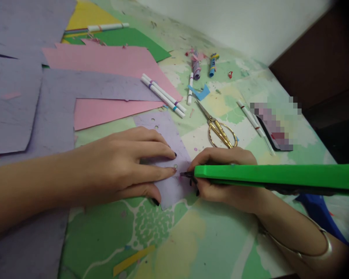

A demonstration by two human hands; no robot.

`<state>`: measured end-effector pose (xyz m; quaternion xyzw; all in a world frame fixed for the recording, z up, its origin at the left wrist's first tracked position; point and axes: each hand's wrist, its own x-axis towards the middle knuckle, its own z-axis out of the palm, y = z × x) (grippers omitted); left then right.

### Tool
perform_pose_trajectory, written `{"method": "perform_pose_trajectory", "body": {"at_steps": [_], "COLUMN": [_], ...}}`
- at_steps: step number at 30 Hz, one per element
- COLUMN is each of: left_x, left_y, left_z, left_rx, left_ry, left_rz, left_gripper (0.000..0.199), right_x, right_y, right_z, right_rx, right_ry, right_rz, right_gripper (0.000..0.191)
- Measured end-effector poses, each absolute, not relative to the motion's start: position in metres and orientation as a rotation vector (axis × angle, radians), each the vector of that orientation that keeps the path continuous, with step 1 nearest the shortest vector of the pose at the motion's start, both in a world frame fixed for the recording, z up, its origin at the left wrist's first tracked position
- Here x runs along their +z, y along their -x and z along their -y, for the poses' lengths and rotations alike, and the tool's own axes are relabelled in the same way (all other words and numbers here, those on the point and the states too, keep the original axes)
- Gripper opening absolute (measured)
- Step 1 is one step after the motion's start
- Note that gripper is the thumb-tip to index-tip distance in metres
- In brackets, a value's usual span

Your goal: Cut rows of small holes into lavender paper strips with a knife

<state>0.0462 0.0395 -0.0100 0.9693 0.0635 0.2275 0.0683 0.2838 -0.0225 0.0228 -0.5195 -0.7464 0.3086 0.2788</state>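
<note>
A small strip of pale purple paper [174, 133] with a few small holes lies on the patterned tablecloth. My left hand [128, 159] rests flat across it, fingers stretched and apart, pressing it down. From the right, my right hand [223, 193] is closed around a long green tool [267, 175] with a thin dark tip. That tip touches the paper just beyond my left fingertips, beside a small pinkish-purple mark. What kind of tool it is cannot be made out. Gold-handled scissors [218, 126] lie half open behind my right hand.
Large purple sheets [14, 104] and pink paper [104, 62] cover the left side, with green paper [136, 40] behind. White markers [163, 95] lie about. Two small paper rolls [196, 66] are at the back. A yellow strip [133, 259] lies in front; something blue [320, 213] sits beside my right forearm.
</note>
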Motion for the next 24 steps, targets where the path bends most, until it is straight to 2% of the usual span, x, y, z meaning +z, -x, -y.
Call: {"method": "perform_pose_trajectory", "body": {"at_steps": [9,12,15,18,24], "left_x": [-0.007,-0.008,-0.008,-0.006,-0.005], "left_y": [-0.047,-0.047,-0.046,-0.045,-0.045], "left_z": [-0.039,-0.043,-0.049,-0.053,-0.053], "left_rx": [0.702,0.64,0.427,0.314,0.303], "left_ry": [-2.917,-2.939,-2.958,-2.938,-2.923], "left_rz": [-0.177,-0.321,-0.473,-0.506,-0.508], "left_gripper": [0.033,0.06,0.085,0.084,0.083], "right_x": [0.022,0.019,0.018,0.019,0.02], "right_y": [-0.282,-0.287,-0.291,-0.292,-0.291], "right_z": [0.025,0.024,0.022,0.021,0.022], "right_rx": [0.712,0.794,0.892,0.919,0.957], "right_ry": [1.41,1.365,1.346,1.336,1.37], "right_rz": [2.033,2.044,2.019,2.004,1.969], "right_gripper": [0.014,0.014,0.011,0.009,0.009]}}
